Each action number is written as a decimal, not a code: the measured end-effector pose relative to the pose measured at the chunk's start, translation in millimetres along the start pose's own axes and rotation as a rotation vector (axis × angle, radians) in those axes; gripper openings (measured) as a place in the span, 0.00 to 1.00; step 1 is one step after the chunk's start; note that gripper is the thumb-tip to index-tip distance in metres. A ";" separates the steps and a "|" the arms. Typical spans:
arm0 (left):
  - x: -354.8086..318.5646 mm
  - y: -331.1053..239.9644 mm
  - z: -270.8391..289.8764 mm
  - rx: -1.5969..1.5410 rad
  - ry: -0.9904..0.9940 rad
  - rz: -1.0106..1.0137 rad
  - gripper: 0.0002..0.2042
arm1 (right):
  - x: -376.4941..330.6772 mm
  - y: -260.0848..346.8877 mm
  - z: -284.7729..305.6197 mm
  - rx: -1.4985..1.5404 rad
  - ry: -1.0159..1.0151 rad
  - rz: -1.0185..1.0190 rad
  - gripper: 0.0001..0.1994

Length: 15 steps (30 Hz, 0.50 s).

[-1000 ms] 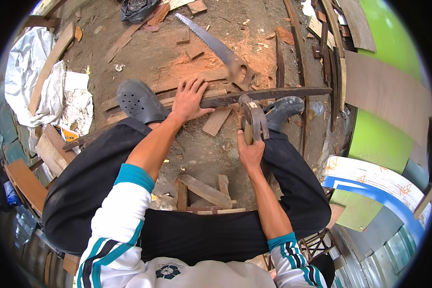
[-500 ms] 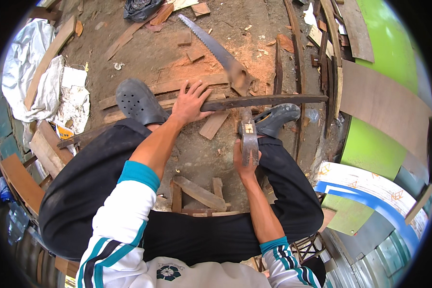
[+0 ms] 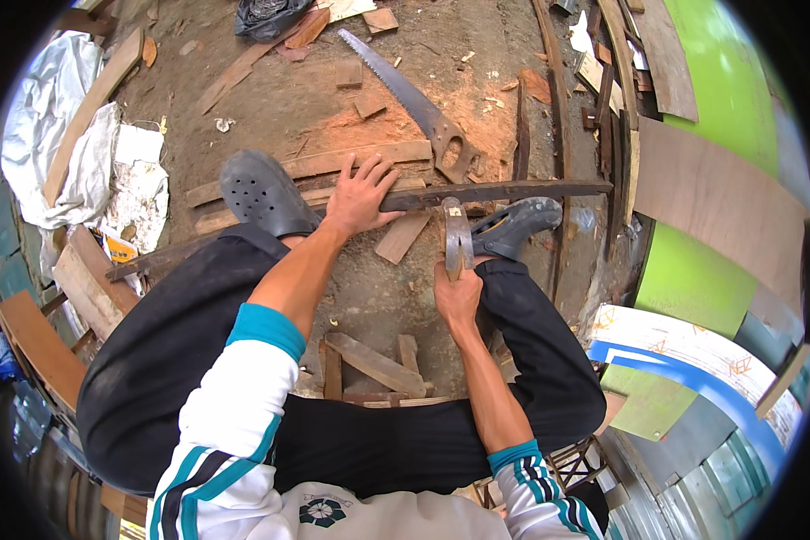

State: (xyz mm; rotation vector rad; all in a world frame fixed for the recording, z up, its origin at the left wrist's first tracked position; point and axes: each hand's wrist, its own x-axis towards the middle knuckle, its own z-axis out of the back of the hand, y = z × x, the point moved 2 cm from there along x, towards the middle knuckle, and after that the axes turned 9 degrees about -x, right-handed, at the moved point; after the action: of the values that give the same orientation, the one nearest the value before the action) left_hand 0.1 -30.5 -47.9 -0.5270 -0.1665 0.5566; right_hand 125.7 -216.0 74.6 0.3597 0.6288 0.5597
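Dark weathered wooden strip (image 3: 504,192) across ground between feet, pinned under flat, spread left hand (image 3: 358,196). Right hand (image 3: 457,292) fisted round wooden-handled hammer (image 3: 456,236), head at strip. Risk: glancing blow, strip skidding, fingers nearby struck.

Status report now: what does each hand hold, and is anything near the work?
Left hand flat on dark strip. Right hand grips hammer. Handsaw lies beyond.

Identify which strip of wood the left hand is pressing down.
The long dark strip running across to the right shoe. The left hand lies flat on it; the paler planks beyond it go untouched.
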 end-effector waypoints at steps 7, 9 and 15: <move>-0.6 1.0 1.1 0.012 0.033 0.027 0.40 | -1.2 -1.3 0.3 -0.020 -0.015 0.064 0.09; -1.6 0.3 0.5 0.008 0.046 0.032 0.40 | 1.2 4.5 2.0 -0.002 -0.016 0.098 0.08; -0.5 1.5 -0.4 0.030 0.082 0.041 0.40 | 7.8 -7.1 -12.2 -0.008 0.006 0.117 0.07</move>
State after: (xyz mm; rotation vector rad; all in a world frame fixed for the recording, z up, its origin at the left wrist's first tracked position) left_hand -0.9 -29.9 -49.0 -0.5237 -0.0690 0.5751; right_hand 125.9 -215.2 58.4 0.3888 0.6141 0.6755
